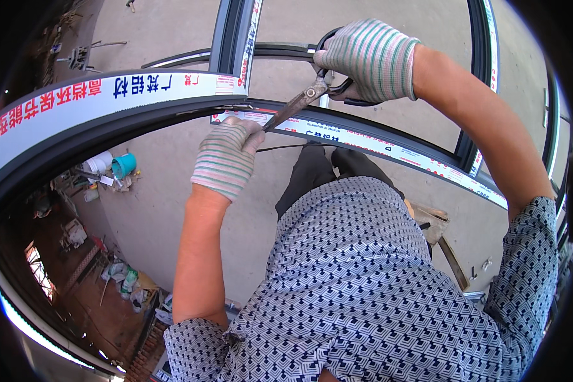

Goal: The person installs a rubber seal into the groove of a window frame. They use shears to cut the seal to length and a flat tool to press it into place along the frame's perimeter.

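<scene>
My right hand (pixel 375 60), in a striped knit glove, is closed round the black handles of a pair of scissors (pixel 309 95). Their worn metal blades slant down and left, with the tips beside the fingers of my left hand (pixel 226 156). That hand, gloved alike, pinches a thin black strip (pixel 290 147), whose loose end curves off to the right below the frame bar. Both hands are at a dark grey metal frame (pixel 388 130) covered with printed white and red protective film. Whether the blades touch the strip is hidden by my left fingers.
A long film-covered frame bar (pixel 108 95) runs left, and an upright bar (pixel 232 38) extends away from the joint. On the floor at the left stand a teal bucket (pixel 124 165) and a white bucket (pixel 99 163). Bags and clutter (pixel 127 280) lie at lower left.
</scene>
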The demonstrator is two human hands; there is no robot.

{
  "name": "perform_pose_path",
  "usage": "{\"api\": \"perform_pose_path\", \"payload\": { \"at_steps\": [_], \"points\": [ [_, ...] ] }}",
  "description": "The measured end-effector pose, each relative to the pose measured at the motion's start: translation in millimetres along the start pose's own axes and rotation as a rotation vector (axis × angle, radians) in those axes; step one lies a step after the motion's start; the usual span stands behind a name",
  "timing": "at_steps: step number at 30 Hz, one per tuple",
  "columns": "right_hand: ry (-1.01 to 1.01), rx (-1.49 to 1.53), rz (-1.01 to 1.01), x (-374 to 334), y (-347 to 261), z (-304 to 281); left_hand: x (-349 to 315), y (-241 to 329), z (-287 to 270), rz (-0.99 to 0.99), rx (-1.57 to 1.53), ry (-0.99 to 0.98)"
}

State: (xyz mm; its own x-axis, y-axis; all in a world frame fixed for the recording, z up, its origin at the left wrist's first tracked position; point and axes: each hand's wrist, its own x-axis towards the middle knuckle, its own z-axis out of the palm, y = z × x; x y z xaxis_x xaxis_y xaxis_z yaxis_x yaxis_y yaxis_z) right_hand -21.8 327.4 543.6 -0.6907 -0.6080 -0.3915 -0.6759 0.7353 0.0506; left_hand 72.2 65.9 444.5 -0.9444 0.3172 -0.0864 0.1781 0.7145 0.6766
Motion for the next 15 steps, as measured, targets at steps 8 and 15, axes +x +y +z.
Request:
{"api": "perform_pose_path", "payload": {
  "at_steps": [8,15],
  "points": [
    [-0.081,-0.053,-0.145,12,2,-32,2,6,-3,0.005,0.095,-0.012],
    [-0.105,-0.109,-0.178,14,3,-39,3,8,-4,0.013,0.111,0.023]
  ]
}}
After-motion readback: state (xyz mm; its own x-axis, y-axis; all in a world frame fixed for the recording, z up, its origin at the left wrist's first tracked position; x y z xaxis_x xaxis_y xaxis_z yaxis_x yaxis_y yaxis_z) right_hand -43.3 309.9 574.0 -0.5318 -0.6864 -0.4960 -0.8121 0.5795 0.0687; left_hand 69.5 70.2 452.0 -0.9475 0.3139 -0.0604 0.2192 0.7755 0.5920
